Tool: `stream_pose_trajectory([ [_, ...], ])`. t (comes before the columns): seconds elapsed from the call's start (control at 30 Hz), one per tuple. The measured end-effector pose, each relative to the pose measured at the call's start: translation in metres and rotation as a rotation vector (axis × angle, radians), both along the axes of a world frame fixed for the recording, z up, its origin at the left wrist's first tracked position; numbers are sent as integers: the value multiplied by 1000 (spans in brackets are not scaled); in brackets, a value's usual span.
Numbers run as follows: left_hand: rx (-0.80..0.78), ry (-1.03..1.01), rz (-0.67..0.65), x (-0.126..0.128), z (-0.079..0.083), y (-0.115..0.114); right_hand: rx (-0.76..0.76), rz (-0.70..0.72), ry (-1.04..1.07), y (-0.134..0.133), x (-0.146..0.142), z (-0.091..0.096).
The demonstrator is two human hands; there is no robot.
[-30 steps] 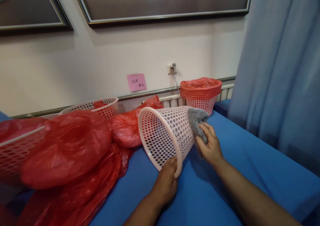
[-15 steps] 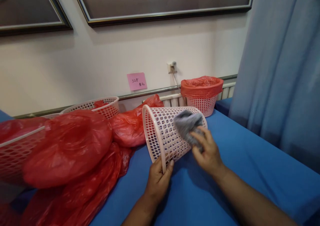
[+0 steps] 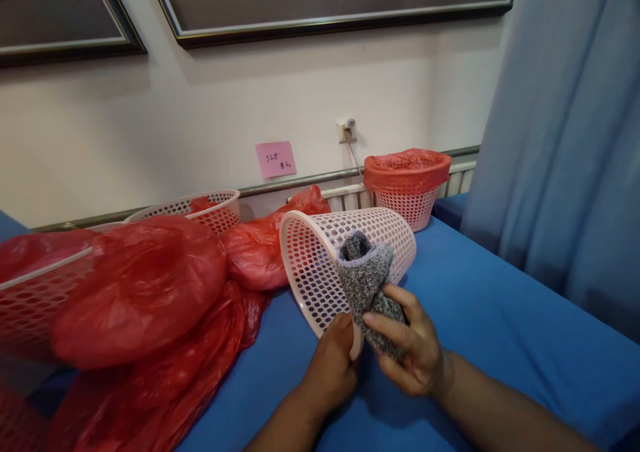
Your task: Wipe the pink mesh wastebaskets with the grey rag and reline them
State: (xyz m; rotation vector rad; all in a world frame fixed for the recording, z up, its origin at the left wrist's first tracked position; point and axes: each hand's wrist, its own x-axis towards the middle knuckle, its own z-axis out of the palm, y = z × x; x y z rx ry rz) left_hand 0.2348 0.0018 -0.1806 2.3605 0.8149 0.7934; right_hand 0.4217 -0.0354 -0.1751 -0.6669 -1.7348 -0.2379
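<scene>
A pale pink plastic wastebasket [image 3: 309, 265] with a perforated wall lies tipped on its side, its mouth facing left and toward me. My left hand [image 3: 334, 362] is closed round the lower rim of its mouth. In my right hand [image 3: 413, 345] is a folded grey cloth [image 3: 367, 282] with a lilac edge, gripped between thumb and fingers. The cloth covers part of the rim and the near side wall; whether it presses on them I cannot tell.
Red plastic bags [image 3: 145, 285] are heaped at left beside more perforated baskets [image 3: 227, 209]. Behind stands a basket lined with a red bag [image 3: 407, 172]. A blue sheet [image 3: 490, 319] covers the surface. A blue curtain [image 3: 565, 159] hangs at right, a pink note [image 3: 276, 159] on the wall.
My right hand has brought the cloth from the basket's side wall down and left toward the rim. The basket has turned so more of its mouth faces me; my left hand shifted slightly right.
</scene>
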Motion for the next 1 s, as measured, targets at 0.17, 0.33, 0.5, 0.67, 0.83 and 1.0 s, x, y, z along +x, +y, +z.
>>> stream_pose_trajectory([
  [0.17, 37, 67, 33, 0, -3, 2, -455, -409, 557, 65, 55, -14],
  [0.33, 78, 136, -7, -2, -10, 3, -832, -363, 927, 95, 85, -20],
  [0.5, 64, 164, -4, -2, -7, 7, -286, -182, 395, 40, 38, -4],
  [0.67, -38, -35, 42, -2, 6, 1, -67, 108, 48, 1, 9, 10],
  [0.83, -75, -382, 153, -7, 14, -9, -102, 150, -114, 8, 2, 7],
  [1.0, -28, -354, 170, -10, 13, -9, -298, -346, 349, 53, 41, -15],
])
